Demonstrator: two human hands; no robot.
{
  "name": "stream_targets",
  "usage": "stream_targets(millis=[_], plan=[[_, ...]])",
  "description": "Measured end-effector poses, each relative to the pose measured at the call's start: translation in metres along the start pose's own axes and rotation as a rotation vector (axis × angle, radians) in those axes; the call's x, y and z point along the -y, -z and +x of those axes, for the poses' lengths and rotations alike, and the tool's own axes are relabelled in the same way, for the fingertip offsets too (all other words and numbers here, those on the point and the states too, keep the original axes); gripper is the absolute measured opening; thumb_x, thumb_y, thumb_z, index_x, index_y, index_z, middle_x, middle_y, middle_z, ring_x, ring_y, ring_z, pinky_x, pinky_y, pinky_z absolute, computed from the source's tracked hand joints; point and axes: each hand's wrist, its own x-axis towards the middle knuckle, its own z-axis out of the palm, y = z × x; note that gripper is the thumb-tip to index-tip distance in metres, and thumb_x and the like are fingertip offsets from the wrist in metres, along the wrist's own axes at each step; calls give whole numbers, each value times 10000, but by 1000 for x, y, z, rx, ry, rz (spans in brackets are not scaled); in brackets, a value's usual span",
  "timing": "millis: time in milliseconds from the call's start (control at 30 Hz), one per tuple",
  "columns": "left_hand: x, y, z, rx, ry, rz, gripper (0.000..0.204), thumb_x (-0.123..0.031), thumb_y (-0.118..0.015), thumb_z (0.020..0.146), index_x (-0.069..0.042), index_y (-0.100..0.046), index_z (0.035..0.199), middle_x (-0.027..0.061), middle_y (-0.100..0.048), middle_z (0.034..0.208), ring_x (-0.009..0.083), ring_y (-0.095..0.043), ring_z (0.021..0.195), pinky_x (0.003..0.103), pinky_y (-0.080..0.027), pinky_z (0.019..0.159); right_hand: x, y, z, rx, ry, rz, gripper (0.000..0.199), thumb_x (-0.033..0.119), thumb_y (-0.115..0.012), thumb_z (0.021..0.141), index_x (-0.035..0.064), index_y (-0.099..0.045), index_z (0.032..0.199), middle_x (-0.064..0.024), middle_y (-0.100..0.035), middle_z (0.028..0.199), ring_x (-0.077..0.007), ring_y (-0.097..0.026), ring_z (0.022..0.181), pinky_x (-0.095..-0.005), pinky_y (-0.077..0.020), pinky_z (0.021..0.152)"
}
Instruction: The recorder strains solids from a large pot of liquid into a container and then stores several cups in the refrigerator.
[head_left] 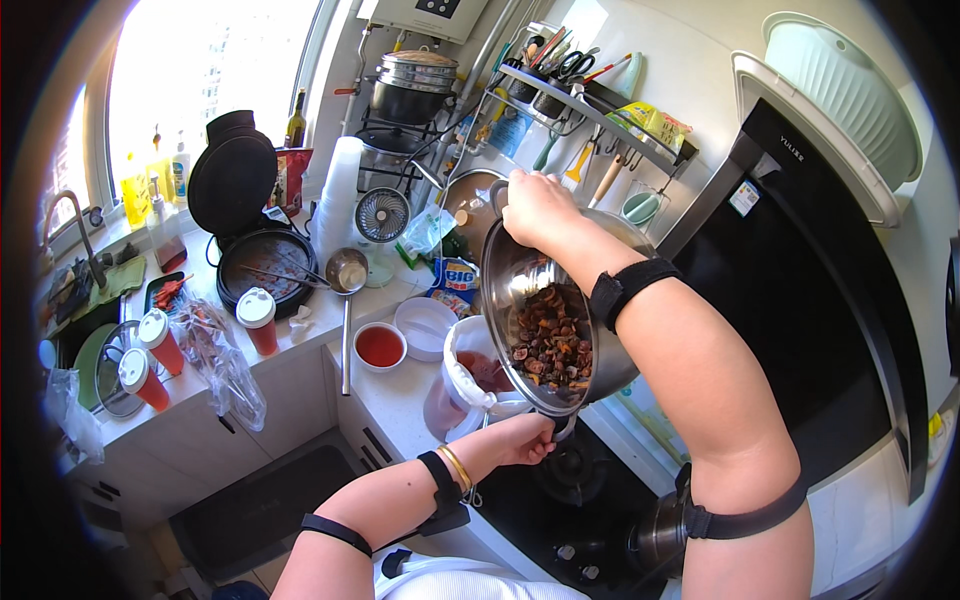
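Observation:
A large steel pot is tipped steeply on its side, its mouth facing left. My left hand is closed around its near handle. At the far side my right hand grips the other handle, partly hidden by the wrist. Dark brown and reddish chopped pieces, like boiled fruit, lie inside against the lower wall. Just left of the pot's rim stands a clear plastic pitcher with a white cloth-like liner over its mouth. Reddish liquid shows inside it.
A bowl of red liquid, a white lid and a steel ladle lie left of the pitcher. Further left are lidded cups and an open electric griddle. A black gas hob lies below the pot; a range hood rises right.

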Motion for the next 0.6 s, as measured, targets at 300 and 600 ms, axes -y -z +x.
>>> stream_targets(millis=[300,600], plan=[[-2,-1,-2,-22,8,-3,66,-20,-449,742,-62,-417,782,81,-490,743,93,-388,514,180,-329,435,4,1,-1,5,13,4,344,178,-575,822,-24,-548,1099,-220,-595,1126,-363,-541,1103,-419,-430,962],[-3,-1,1,-41,-9,-5,53,-47,-464,721,-60,-420,748,64,-478,666,97,-391,464,183,-323,405,0,1,0,13,8,14,368,200,-593,828,-14,-535,1122,-215,-587,1138,-359,-528,1113,-420,-420,969]])
